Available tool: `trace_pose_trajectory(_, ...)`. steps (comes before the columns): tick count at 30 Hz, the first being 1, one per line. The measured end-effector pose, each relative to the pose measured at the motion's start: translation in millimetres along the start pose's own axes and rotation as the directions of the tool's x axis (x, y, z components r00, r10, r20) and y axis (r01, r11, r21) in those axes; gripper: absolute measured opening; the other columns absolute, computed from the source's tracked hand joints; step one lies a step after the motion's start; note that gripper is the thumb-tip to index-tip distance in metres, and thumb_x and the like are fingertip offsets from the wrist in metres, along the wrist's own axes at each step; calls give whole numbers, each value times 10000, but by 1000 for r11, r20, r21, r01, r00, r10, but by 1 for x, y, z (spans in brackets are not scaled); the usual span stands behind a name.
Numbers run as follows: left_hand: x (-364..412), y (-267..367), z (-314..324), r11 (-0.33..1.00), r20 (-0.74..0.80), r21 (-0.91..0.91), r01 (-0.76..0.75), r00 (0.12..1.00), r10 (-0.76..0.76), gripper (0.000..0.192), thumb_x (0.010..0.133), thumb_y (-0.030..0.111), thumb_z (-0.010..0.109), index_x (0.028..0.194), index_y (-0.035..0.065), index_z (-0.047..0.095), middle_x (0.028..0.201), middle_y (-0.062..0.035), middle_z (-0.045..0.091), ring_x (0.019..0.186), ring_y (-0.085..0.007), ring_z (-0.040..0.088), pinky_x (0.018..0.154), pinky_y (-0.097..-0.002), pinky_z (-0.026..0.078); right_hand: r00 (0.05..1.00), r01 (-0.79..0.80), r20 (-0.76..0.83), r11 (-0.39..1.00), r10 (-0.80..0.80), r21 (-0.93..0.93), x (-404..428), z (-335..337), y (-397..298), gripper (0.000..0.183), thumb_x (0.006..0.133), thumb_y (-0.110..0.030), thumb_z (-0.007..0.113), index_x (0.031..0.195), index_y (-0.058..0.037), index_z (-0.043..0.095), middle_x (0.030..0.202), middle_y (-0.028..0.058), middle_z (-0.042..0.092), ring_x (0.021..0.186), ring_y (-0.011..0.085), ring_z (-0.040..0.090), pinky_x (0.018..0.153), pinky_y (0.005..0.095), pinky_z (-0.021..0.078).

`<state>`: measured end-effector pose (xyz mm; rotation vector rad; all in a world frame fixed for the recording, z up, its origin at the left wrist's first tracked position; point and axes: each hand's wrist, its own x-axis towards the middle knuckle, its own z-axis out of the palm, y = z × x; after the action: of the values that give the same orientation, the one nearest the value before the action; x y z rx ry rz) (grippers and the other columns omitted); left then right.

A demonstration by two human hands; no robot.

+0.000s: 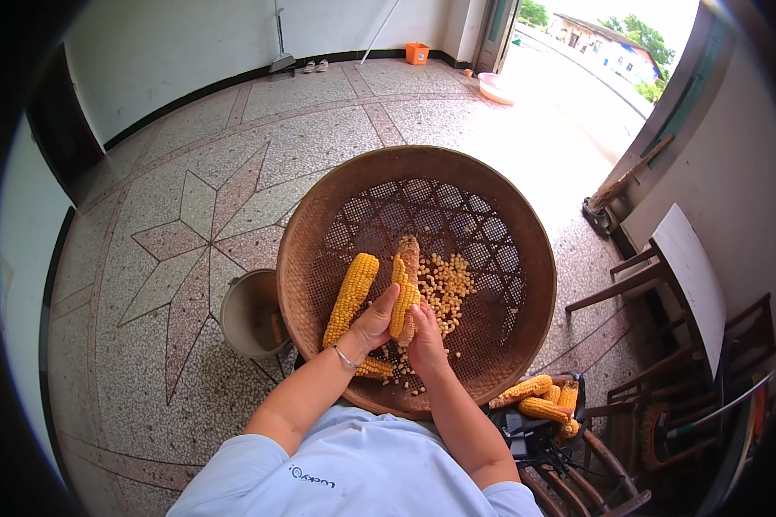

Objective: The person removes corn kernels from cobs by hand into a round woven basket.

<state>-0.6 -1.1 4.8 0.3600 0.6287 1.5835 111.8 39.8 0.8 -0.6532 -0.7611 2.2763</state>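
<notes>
Both hands grip one partly shelled corn cob (403, 291) over a round woven bamboo sieve (491, 352). My left hand (376, 321) wraps its lower left side, a bracelet on that wrist. Along the lower right side, my right hand (428, 341) presses with its thumb on the kernel rows. Bare pinkish core shows on the cob's right side, yellow kernels on its left. A full ear of corn (352, 294) leans in the sieve left of my hands. Another ear (374, 368) is half hidden under my left wrist. Loose kernels (449, 278) lie scattered to the right and below.
A bucket (249, 316) stands on the floor at the sieve's left. Several more ears (546, 400) rest at the lower right near a wooden chair (582, 485). A white-topped table (692, 284) is at the right. By the doorway sits a pink basin (495, 89).
</notes>
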Motion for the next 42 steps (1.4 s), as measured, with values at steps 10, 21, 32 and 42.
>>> trace_pose_trajectory(10,0,-1,-1,998,-19,62,-3,1000,5,610,821,582,560,1078,29,569,978,-77,630,908,-162,622,839,-308,515,998,35,-58,998,-38,-57,0,-2,1,434,853,-96,522,1250,6,377,1150,93,493,1036,165,517,919,297,433)
trace_pose_trajectory(21,4,-3,-6,1000,-18,2,8,1000,-8,602,818,574,570,1096,40,561,993,-78,622,916,-172,618,836,-327,518,1000,-4,-14,1000,4,-22,0,-1,0,554,853,-234,583,1303,-14,346,1204,92,455,1125,176,462,962,316,393)
trace_pose_trajectory(32,2,-1,-3,998,-10,62,2,1000,-1,605,802,589,584,1074,49,569,972,-69,615,907,-163,613,823,-316,525,995,75,-47,981,-85,-177,1,-4,8,494,894,-164,573,1298,1,342,1139,76,476,1019,147,503,899,270,425)
trace_pose_trajectory(42,0,3,-2,999,8,-37,20,1000,-20,591,816,573,567,1103,58,540,946,-61,620,893,-163,616,819,-326,521,999,39,21,998,-38,-46,-3,-1,-2,488,828,-133,442,1290,13,380,1145,87,509,1062,167,518,928,294,430)
